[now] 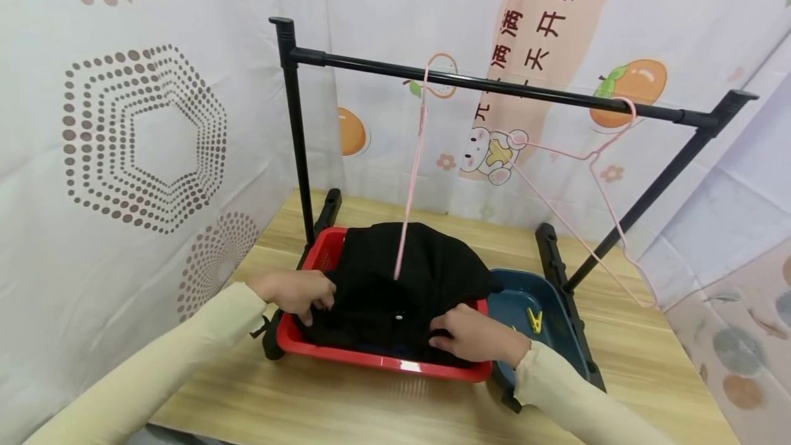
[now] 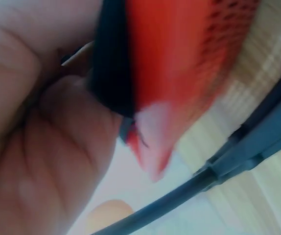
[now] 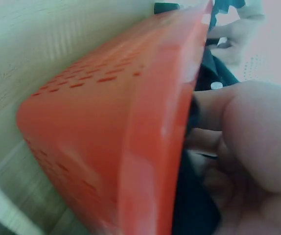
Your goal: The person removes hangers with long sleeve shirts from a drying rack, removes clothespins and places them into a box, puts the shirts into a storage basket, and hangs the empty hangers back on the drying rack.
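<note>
A black garment (image 1: 426, 259) with a small white spot near its front lies heaped in a red plastic basket (image 1: 371, 358), covering most of it. At the basket's left side my left hand (image 1: 299, 294) pinches the garment's edge with curled fingers. My right hand (image 1: 472, 335) grips the cloth near the front right corner, just inside the rim. In the right wrist view, dark cloth (image 3: 194, 196) shows between that hand and the basket wall. A pink hanger (image 1: 410, 191), seen edge-on, hangs from the rack in front of the garment.
A black clothes rack (image 1: 494, 81) spans the wooden table (image 1: 408, 414), its feet on both sides of the basket. Another pink hanger (image 1: 593, 155) hangs at the bar's right end. Right of the basket, a blue tray (image 1: 525, 280) holds a yellow clothespin (image 1: 534, 320).
</note>
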Tool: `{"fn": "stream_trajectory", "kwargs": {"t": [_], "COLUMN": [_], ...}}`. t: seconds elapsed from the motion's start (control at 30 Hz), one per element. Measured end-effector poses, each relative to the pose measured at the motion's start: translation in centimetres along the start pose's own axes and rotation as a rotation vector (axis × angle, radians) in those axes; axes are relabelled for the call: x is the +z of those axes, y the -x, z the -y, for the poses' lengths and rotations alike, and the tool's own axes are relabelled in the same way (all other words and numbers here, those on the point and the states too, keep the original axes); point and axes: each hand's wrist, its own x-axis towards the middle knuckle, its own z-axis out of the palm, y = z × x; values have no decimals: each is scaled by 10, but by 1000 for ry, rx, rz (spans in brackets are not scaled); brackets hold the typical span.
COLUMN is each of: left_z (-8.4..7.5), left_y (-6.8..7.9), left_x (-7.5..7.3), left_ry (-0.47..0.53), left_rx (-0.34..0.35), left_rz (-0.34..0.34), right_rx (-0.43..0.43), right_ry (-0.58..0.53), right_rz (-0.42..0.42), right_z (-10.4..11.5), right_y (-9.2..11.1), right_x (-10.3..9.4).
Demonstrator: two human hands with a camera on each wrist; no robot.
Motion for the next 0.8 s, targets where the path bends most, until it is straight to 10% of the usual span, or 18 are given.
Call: {"fn": "stream_trajectory", "kwargs": {"t": [0.37, 0.8], "left_z": [16, 38], "left_y": [-6, -4], "left_x": [5, -15], "left_ry": [-57, 151], "left_rx": [92, 212], "left_rz": [-65, -185], "right_rx": [95, 104], "right_ry": [-31, -204], "right_rz": [91, -148], "right_z": [2, -19], "right_y": [-3, 13], "right_x": [-1, -26]}}
